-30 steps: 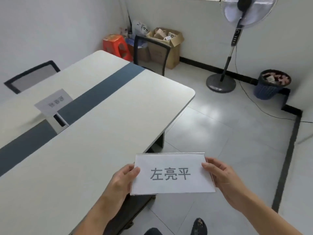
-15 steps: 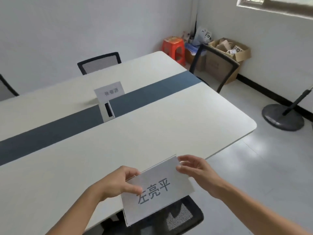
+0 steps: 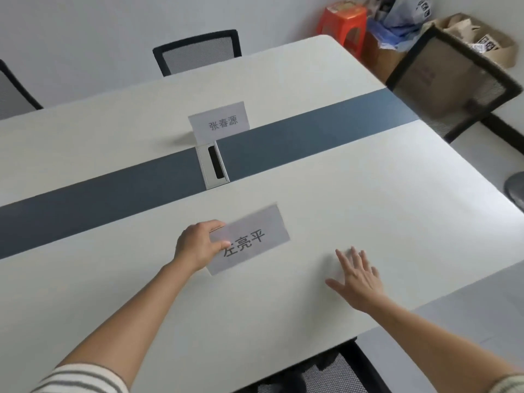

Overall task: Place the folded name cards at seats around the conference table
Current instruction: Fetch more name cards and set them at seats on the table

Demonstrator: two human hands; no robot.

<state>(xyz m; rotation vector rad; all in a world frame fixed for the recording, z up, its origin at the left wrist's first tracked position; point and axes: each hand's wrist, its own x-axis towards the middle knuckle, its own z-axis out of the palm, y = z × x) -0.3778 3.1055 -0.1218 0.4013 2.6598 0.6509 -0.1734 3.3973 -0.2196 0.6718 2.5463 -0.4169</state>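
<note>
on the near half of the table point(image 3: 382, 211), the left hand point(image 3: 198, 246) is pinching the left end of the name card point(image 3: 249, 239) and setting it down, tilted, in front of the near chair point(image 3: 326, 373); whether it is touching the surface is blurred. half a second ago both hands were gripping it at the table edge. to the right, the right hand point(image 3: 358, 279) is now hovering empty, fingers spread wide. across the dark strip point(image 3: 113, 194), another card point(image 3: 219, 123) is already standing, so this seat is nearly done.
</note>
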